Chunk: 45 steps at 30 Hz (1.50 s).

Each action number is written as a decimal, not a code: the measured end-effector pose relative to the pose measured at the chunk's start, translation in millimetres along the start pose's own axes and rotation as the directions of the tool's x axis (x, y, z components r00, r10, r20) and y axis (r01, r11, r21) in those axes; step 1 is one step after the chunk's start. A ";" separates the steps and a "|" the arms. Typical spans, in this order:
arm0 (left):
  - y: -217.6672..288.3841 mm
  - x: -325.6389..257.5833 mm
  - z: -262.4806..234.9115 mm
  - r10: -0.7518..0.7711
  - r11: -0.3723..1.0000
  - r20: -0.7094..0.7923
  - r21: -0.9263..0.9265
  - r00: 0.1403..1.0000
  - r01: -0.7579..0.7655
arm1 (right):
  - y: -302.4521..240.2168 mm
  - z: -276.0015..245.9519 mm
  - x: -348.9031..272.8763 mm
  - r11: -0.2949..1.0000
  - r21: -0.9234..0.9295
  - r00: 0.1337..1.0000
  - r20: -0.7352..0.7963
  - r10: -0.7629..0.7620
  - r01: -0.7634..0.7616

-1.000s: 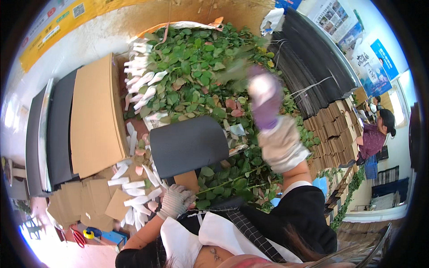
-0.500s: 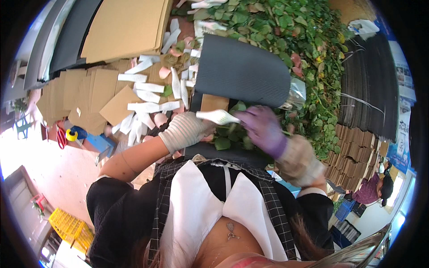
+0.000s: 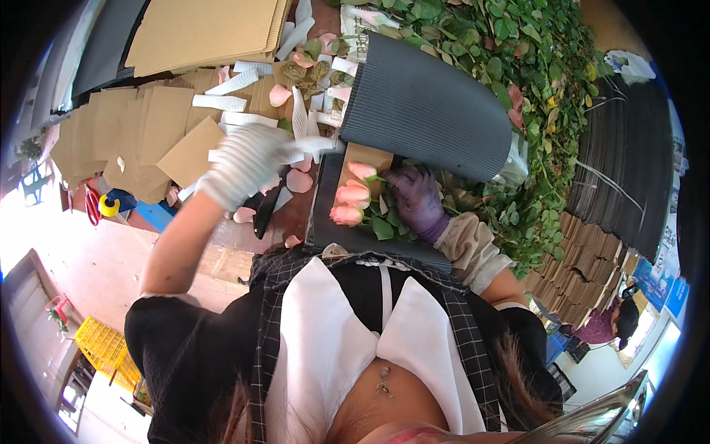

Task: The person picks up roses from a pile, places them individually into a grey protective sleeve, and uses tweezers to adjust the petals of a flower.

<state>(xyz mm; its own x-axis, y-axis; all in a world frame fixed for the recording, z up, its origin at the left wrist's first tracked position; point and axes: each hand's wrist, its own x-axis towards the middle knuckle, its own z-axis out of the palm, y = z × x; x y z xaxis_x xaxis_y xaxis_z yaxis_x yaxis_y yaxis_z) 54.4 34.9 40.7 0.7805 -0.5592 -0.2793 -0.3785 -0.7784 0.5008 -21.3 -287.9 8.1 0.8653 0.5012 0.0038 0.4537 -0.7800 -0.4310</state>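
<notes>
Head view: three pink roses (image 3: 352, 194) lie w/ buds together on a dark ribbed sheet (image 3: 429, 103) at the surface's near edge; right hand (image 3: 416, 198), purple glove, fingers clenched round the stems. Left hand (image 3: 244, 164), white glove, grasping a white paper strip (image 3: 309, 145). Squeeze too hard & stems could snap; petals look soft, could bruise or drop like the loose petals (image 3: 296, 177) nearby.

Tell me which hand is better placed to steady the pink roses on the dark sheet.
Right. The right hand in the purple glove already rests on the pink roses. The left hand is off to the side, gripping a white paper strip.
</notes>
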 end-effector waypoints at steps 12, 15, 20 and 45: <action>74.9 9.1 49.2 0.427 0.895 -0.263 -0.017 0.865 -0.446 | -2.9 -6.3 -2.3 0.977 -0.182 0.982 0.175 -0.075 0.107; 84.0 16.0 58.2 0.465 0.886 -0.090 0.050 0.881 -0.462 | -21.6 -44.7 5.5 0.963 -0.233 0.936 0.348 -0.043 0.131; 74.1 15.1 70.0 0.445 0.893 -0.151 0.005 0.883 -0.450 | -14.6 -179.9 87.4 0.750 0.616 0.897 0.153 -0.415 0.242; 63.4 26.8 94.8 0.508 0.857 -0.022 0.117 0.861 -0.502 | 58.5 -345.5 -17.3 0.777 0.326 0.234 -0.944 0.234 0.538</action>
<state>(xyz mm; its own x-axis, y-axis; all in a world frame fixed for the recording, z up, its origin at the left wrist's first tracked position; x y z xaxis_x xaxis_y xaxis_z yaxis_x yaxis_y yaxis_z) 4.2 -56.5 -12.7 0.4906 -0.8708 0.0316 -0.7746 -0.4192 0.4737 63.9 -471.6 294.6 0.5096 -0.4186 0.7517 0.7491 -0.2141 -0.6270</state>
